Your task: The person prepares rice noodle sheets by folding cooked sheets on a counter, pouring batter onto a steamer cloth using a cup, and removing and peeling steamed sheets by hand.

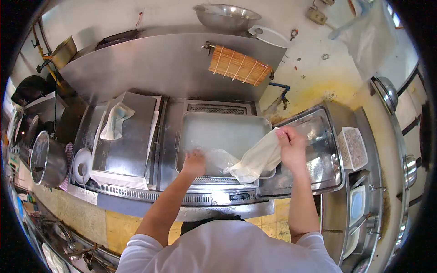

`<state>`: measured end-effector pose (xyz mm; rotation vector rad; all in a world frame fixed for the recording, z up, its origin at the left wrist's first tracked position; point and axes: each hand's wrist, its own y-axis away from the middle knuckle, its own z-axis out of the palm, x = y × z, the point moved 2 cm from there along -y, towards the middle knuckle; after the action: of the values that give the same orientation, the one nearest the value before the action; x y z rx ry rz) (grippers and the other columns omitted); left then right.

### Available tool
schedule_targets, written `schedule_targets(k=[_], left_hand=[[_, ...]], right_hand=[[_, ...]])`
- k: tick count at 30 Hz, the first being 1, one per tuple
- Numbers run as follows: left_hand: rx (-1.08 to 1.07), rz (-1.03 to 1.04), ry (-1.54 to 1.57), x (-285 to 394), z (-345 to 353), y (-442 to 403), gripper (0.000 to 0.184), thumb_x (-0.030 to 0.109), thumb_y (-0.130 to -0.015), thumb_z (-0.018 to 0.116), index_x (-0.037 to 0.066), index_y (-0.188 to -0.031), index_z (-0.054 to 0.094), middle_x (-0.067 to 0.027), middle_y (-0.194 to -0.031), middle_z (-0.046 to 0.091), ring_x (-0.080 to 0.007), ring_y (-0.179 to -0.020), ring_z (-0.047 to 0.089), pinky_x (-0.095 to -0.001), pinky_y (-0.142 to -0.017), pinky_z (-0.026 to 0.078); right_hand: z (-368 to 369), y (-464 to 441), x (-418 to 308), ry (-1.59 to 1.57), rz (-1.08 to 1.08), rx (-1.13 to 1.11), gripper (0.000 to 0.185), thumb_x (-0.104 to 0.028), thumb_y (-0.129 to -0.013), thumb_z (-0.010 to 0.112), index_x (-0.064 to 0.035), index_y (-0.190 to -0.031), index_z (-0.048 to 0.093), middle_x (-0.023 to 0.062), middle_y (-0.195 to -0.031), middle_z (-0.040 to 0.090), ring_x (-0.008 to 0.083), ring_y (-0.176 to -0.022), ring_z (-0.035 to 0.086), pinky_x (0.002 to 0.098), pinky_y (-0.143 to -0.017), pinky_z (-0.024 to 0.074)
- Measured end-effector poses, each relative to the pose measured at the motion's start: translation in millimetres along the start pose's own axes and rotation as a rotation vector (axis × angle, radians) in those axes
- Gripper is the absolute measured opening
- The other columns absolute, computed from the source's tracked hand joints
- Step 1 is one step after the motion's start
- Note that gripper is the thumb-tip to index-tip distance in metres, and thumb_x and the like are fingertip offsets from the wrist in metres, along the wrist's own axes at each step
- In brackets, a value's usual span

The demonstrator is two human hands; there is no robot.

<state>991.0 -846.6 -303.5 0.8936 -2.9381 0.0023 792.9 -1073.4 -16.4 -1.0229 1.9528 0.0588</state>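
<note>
My right hand [293,144] is closed on the upper corner of a limp cream-coloured cloth [258,159], which hangs slantwise down to the left. Its lower end lies over the front of a shallow rectangular metal tray [218,122] with a pale, cloudy surface inside. Thin translucent film [220,159] shows between the cloth's lower end and my left hand. My left hand [195,163] is at the tray's front left, fingers curled inward; what they hold, if anything, is hidden.
A larger metal tray [314,175] stands to the right, beside a white basket [353,148]. At left, another cloth [117,120] lies on a flat metal cover [125,148], near a steel pot [45,159]. A rolled bamboo mat [239,66] hangs on the backsplash.
</note>
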Motion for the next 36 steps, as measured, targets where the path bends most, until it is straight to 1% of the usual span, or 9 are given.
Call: schedule_targets(k=[4, 8, 11, 14, 17, 23, 29, 32, 36], left_hand=[[-0.383, -0.173, 0.294, 32.6, -108.7, -9.8, 0.063, 0.040, -0.092, 0.066, 0.008, -0.146, 0.055, -0.0188, -0.155, 0.048, -0.0384, -0.140, 0.049, -0.0543, -0.118, 0.035], [0.102, 0.138, 0.671, 81.9, -188.2, -19.1, 0.076, 0.050, -0.090, 0.072, 0.008, -0.149, 0.050, -0.0212, -0.154, 0.049, -0.0349, -0.136, 0.055, -0.0416, -0.112, 0.043], [0.130, 0.315, 1.154, 110.6, -201.1, -31.8, 0.066, 0.044, -0.089, 0.076, 0.003, -0.138, 0.060, -0.0218, -0.136, 0.064, -0.0345, -0.122, 0.064, -0.0402, -0.104, 0.049], [-0.266, 0.188, 1.243, 112.7, -159.8, -42.6, 0.045, 0.032, -0.088, 0.077, 0.002, -0.121, 0.071, -0.0204, -0.110, 0.074, -0.0328, -0.103, 0.070, -0.0397, -0.093, 0.054], [0.013, 0.233, 1.137, 81.4, -124.4, -23.6, 0.020, 0.013, -0.090, 0.071, 0.006, -0.107, 0.077, -0.0146, -0.096, 0.077, -0.0306, -0.091, 0.074, -0.0405, -0.082, 0.057], [0.534, 0.093, 0.501, -26.2, -236.5, -2.0, 0.033, -0.002, -0.072, 0.063, 0.006, -0.100, 0.077, -0.0190, -0.099, 0.073, -0.0407, -0.093, 0.068, -0.0457, -0.083, 0.055], [1.096, 0.176, 0.635, -49.7, -374.7, 66.6, 0.014, 0.003, -0.079, 0.072, -0.002, -0.093, 0.073, -0.0112, -0.089, 0.071, -0.0226, -0.081, 0.063, -0.0321, -0.073, 0.047], [1.163, 0.214, 0.828, -56.6, -372.2, 95.3, 0.022, 0.020, -0.090, 0.078, -0.001, -0.093, 0.073, -0.0073, -0.087, 0.071, -0.0135, -0.075, 0.060, -0.0279, -0.065, 0.045], [0.911, -0.133, 1.234, -70.0, -327.4, 110.5, 0.024, 0.025, -0.099, 0.072, 0.001, -0.097, 0.073, -0.0022, -0.077, 0.066, -0.0050, -0.052, 0.050, -0.0214, -0.045, 0.035]], right_hand=[[1.6, 3.5, -8.0, -0.041, -0.065, 0.008, 0.014, -0.013, -0.097, 0.068, 0.0002, -0.100, 0.071, 0.0122, -0.074, 0.065, 0.0158, -0.066, 0.058, 0.0329, -0.064, 0.0483], [9.7, 5.6, -20.5, -0.050, -0.054, -0.053, 0.013, -0.013, -0.096, 0.069, 0.0000, -0.098, 0.071, 0.0130, -0.075, 0.066, 0.0148, -0.067, 0.059, 0.0322, -0.063, 0.0480], [12.0, 5.8, -25.9, -0.081, -0.086, -0.042, 0.013, -0.013, -0.097, 0.069, -0.0002, -0.098, 0.071, 0.0121, -0.075, 0.065, 0.0143, -0.067, 0.058, 0.0321, -0.063, 0.0476], [2.2, 3.0, -15.5, -0.142, -0.138, 0.116, 0.014, -0.014, -0.098, 0.068, -0.0004, -0.096, 0.070, 0.0069, -0.072, 0.063, 0.0120, -0.067, 0.055, 0.0311, -0.062, 0.0465], [-43.2, -3.2, -15.2, -0.169, -0.082, 0.232, 0.016, -0.016, -0.100, 0.068, -0.0012, -0.096, 0.070, 0.0007, -0.073, 0.061, 0.0097, -0.068, 0.053, 0.0284, -0.062, 0.0452], [-101.6, -5.3, -21.7, -0.243, -0.061, 0.318, 0.015, -0.017, -0.103, 0.065, -0.0023, -0.101, 0.069, -0.0024, -0.081, 0.063, 0.0076, -0.074, 0.055, 0.0236, -0.067, 0.0450], [-150.5, -5.5, -29.9, -0.314, -0.176, 0.459, 0.016, -0.015, -0.103, 0.063, -0.0004, -0.100, 0.068, 0.0006, -0.090, 0.065, 0.0078, -0.082, 0.059, 0.0233, -0.072, 0.0467], [-156.4, 9.4, -30.2, -0.367, -0.200, 0.424, 0.013, -0.011, -0.102, 0.063, -0.0005, -0.100, 0.069, 0.0011, -0.093, 0.064, 0.0098, -0.083, 0.059, 0.0244, -0.077, 0.0468], [-131.1, 32.4, 4.7, -0.262, -0.060, 0.381, 0.007, -0.007, -0.096, 0.069, -0.0015, -0.091, 0.070, 0.0006, -0.090, 0.066, 0.0096, -0.084, 0.058, 0.0264, -0.077, 0.0475]])
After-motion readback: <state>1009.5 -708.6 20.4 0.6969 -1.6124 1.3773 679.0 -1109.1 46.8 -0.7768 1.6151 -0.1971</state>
